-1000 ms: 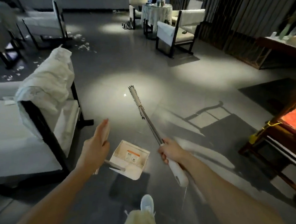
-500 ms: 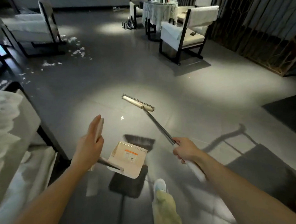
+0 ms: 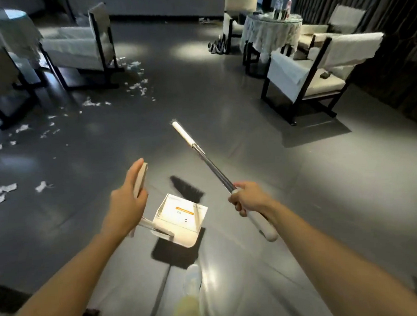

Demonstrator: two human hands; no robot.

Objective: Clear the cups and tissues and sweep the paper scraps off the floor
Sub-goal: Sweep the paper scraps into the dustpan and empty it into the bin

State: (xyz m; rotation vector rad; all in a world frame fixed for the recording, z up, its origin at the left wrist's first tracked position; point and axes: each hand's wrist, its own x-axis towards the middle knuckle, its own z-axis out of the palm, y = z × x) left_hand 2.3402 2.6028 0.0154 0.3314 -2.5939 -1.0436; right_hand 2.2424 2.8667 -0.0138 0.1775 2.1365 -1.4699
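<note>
Mid-floor of a dim lounge, person stands w/ both arms out. R hand (image 3: 248, 198) is wrapped tight round the broom (image 3: 213, 167), fingers curled where the metal shaft meets the white grip. Grip end sticks out back past the wrist. Broom angled up and fwd-left, head end raised off the floor (image 3: 304, 200), its white bar seen edge-on.

L hand (image 3: 127, 205) holds the dustpan (image 3: 182, 221) by its upright handle. Fingers lie nearly straight along the pale grip, thumb hidden behind it, so the hold is a pinch rather than a full wrap. Pan hangs just above the floor w/ its own shadow below, lit bright inside, orange label visible. Pan sits btwn the two hands, not touching the broom.

Paper scraps (image 3: 138, 85) strewn upper left, thickest by the legs of a white chair (image 3: 76, 51), more trailing toward left edge. Well apart from broom and pan.

Far right: round table (image 3: 268, 40) w/ lace cloth, bottles (image 3: 281, 3) on top. Cups/tissues too small to tell. Pale shoe (image 3: 192, 275) bottom ctr, near the pan's shadow.
</note>
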